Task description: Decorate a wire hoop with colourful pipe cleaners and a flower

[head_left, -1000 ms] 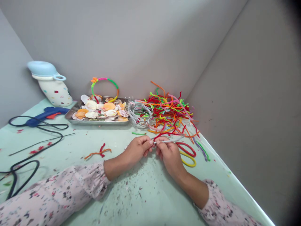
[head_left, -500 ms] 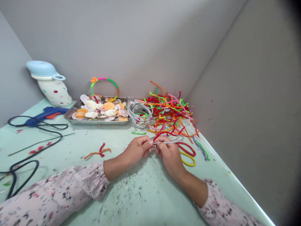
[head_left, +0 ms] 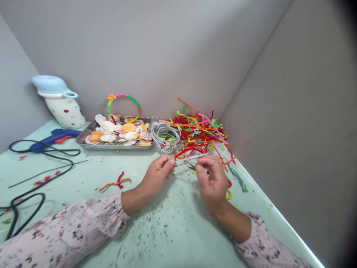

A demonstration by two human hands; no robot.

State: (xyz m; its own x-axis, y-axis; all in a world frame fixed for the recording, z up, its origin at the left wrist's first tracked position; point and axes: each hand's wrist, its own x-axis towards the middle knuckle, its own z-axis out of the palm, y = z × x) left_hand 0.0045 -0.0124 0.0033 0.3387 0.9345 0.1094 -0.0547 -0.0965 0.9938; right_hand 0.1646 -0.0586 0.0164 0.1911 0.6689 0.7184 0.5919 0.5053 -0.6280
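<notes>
My left hand (head_left: 159, 170) pinches a thin grey wire (head_left: 191, 158) together with a red pipe cleaner (head_left: 187, 150). Both run rightward from its fingertips, the pipe cleaner arching above the wire. My right hand (head_left: 214, 180) is beside the wire's far end with its fingers curled in. What its fingertips hold, if anything, I cannot make out. Scissors lie on the table under this hand. Their dark blade tips (head_left: 192, 166) show to its left, and parts of a red handle loop (head_left: 229, 182) and a yellow handle loop (head_left: 229, 194) to its right.
Beyond my hands are a coil of grey wire (head_left: 166, 137), a heap of colourful pipe cleaners (head_left: 198, 130) and a metal tray (head_left: 117, 147) of shells with a pipe-cleaner hoop (head_left: 133, 99). At left are a blue glue gun (head_left: 50, 141), its black cord (head_left: 73, 163) and a bottle (head_left: 64, 109).
My right hand has moved right and away from my left hand, its fingers curling. More of the wire shows between the hands, and the scissor blades have come into sight.
</notes>
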